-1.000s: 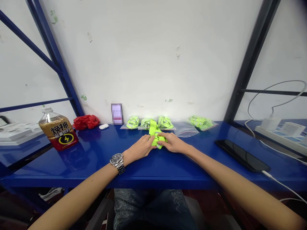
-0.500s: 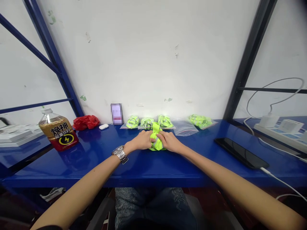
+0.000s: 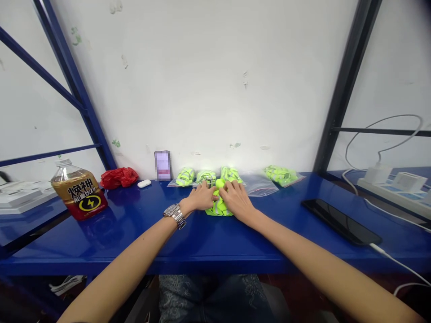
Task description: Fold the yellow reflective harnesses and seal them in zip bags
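Both of my hands rest on a bunched neon-yellow reflective strap [image 3: 219, 207] lying on the blue shelf [image 3: 208, 237]. My left hand [image 3: 202, 197], with a metal watch on its wrist, pinches the bundle from the left. My right hand [image 3: 236, 199] presses down on it from the right with fingers curled over the top. Just behind, against the wall, lie three small clear bags holding folded yellow straps [image 3: 186, 176], an empty clear bag [image 3: 258, 184], and another filled bag [image 3: 281, 173] further right.
A bottle of amber drink [image 3: 78, 193] stands at the left. A red crumpled bag [image 3: 119, 177], a white earbud case [image 3: 144, 183] and a small card [image 3: 163, 165] sit by the wall. A black phone [image 3: 340, 221] on a white cable lies right, with a power strip [image 3: 393, 188] beyond.
The strap, which stuck up between my hands, has been folded down into a compact bundle. Both hands moved slightly away from me and now press on top of it.
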`<state>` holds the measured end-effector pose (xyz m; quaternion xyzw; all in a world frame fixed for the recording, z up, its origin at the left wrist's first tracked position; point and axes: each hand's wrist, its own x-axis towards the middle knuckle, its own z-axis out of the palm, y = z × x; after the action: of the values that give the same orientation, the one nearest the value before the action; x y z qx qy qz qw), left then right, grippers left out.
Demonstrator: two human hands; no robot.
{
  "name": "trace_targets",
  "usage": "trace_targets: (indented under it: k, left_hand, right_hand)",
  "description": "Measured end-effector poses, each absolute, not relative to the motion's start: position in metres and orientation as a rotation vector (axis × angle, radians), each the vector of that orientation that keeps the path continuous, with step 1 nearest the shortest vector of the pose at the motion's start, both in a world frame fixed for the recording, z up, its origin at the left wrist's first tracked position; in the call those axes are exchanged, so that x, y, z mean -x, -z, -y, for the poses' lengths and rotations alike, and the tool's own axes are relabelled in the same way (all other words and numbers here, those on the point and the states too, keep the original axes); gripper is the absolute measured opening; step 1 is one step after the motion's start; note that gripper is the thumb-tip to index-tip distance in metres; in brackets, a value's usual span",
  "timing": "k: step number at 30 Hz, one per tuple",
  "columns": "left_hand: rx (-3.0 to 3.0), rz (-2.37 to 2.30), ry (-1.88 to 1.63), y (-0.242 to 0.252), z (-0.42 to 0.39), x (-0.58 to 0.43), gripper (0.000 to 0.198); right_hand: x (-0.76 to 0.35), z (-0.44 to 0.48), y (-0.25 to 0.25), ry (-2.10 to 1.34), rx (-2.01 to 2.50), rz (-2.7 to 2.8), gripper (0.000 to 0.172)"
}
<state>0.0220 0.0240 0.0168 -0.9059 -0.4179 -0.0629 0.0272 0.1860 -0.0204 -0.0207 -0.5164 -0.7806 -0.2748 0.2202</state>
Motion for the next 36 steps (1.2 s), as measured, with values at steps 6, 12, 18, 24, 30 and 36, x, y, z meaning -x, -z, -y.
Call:
trace_targets:
  k: [6, 12, 18, 24, 30, 36]
  left_hand:
    - [2.495, 1.091, 0.485, 0.011, -0.008, -0.016, 0.024]
    - [2.460, 0.883, 0.586, 0.023, -0.014, -0.024, 0.027]
    - [2.494, 0.879, 0.654, 0.021, -0.022, -0.027, 0.031]
    - [2.583, 0.905, 0.650, 0.015, -0.018, -0.023, 0.041]
    - [2.665, 1.001, 0.600, 0.008, 0.003, -0.019, 0.050]
    - [2.693, 1.126, 0.515, 0.005, 0.027, -0.018, 0.052]
  right_hand:
    - [-0.188, 0.015, 0.024, 0.791, 1.362, 2.229, 0.015]
    - [-0.201, 0.028, 0.027, 0.545, 1.329, 2.301, 0.023]
    - [-0.207, 0.051, 0.021, 0.315, 1.303, 2.383, 0.061]
    - [-0.211, 0.040, 0.024, 0.393, 1.225, 2.451, 0.048]
    - [-0.216, 0.043, 0.019, 0.185, 1.224, 2.399, 0.041]
    - [-0.212, 0.054, 0.012, 0.042, 1.198, 2.347, 0.028]
